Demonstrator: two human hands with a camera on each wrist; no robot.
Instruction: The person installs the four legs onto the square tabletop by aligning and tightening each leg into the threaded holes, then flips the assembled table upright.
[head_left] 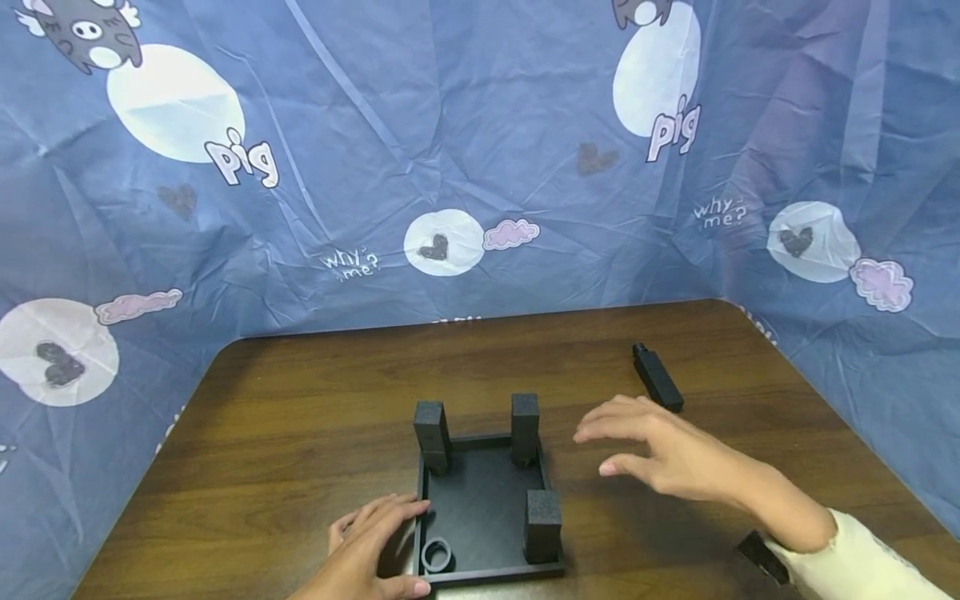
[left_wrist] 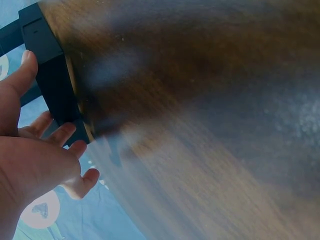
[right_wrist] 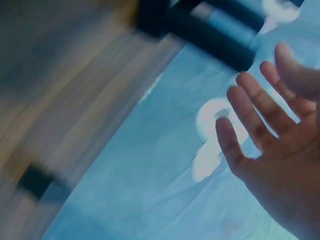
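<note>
A black square tray-like base [head_left: 480, 517] with a raised rim lies on the table. Black square posts stand upright at three of its corners: far left [head_left: 432, 437], far right [head_left: 525, 429] and near right [head_left: 542, 527]. A round black ring [head_left: 437, 554] sits in the near left corner. My left hand [head_left: 367, 546] rests against the base's left side, fingertips on the rim and thumb by the near corner. My right hand [head_left: 667, 450] hovers right of the base, fingers relaxed and holding nothing. Beyond it lies a loose black post [head_left: 657, 377] with a narrower knob at its far end.
The brown wooden table [head_left: 300, 417] has rounded far corners. A blue patterned sheet [head_left: 360, 167] hangs behind it and along both sides. A small dark object [head_left: 761, 554] lies at the right, partly covered by the cream sleeve [head_left: 855, 558].
</note>
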